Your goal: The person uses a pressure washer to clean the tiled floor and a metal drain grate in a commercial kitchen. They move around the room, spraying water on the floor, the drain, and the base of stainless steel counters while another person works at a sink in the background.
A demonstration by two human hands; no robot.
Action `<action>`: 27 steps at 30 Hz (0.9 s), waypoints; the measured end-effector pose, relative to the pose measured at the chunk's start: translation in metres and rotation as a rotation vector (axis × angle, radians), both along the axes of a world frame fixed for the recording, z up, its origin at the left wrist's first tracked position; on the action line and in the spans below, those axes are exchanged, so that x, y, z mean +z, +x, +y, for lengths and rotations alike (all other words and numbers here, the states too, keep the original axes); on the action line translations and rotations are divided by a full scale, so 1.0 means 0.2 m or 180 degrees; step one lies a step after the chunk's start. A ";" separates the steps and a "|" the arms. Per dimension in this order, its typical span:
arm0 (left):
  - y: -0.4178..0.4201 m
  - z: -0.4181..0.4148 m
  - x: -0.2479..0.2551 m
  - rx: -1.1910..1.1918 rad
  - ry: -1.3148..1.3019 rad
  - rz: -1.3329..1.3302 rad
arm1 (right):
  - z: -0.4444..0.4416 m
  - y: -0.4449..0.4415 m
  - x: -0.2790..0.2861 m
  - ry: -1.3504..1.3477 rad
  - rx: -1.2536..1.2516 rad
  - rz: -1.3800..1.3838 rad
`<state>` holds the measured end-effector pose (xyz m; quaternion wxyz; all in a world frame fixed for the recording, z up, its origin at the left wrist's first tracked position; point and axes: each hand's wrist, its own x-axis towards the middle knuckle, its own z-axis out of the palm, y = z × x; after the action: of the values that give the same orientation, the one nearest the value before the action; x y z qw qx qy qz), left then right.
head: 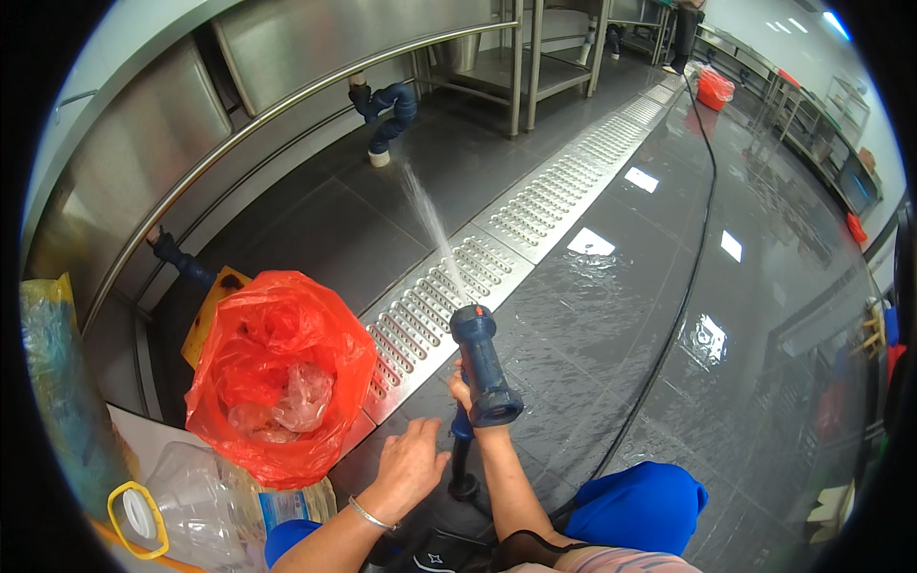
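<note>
My right hand [464, 390] grips the handle of a dark blue water spray gun [486, 367], partly hidden behind its body. A jet of water [433, 222] shoots from the nozzle across the perforated steel drain grating [423, 308] towards the floor under the sinks. My left hand [411, 458], with a silver bangle at the wrist, is beside the gun, its fingers apart and holding nothing. Left of it stands a bin lined with a red plastic bag [351, 358], with clear plastic waste inside. A black hose [670, 336] runs over the wet tiles.
A large clear plastic bottle [190, 501] lies at lower left. Steel sinks [286, 43] with a rail and wrapped drain pipes [390, 114] line the left wall. Farther off are a red basket [714, 89], a person [684, 36] and steel shelving [817, 136].
</note>
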<state>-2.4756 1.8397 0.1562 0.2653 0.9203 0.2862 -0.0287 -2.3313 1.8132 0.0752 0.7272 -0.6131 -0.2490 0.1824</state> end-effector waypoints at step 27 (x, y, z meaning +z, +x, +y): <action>-0.02 -0.02 -0.01 -0.0027 0.0030 0.0117 | -0.02 -0.01 0.11 -0.0311 -0.0674 -0.0466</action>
<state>-2.4801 1.8359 0.1548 0.2556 0.9220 0.2872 -0.0453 -2.3325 1.8086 0.0977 0.6916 -0.6823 -0.2261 0.0713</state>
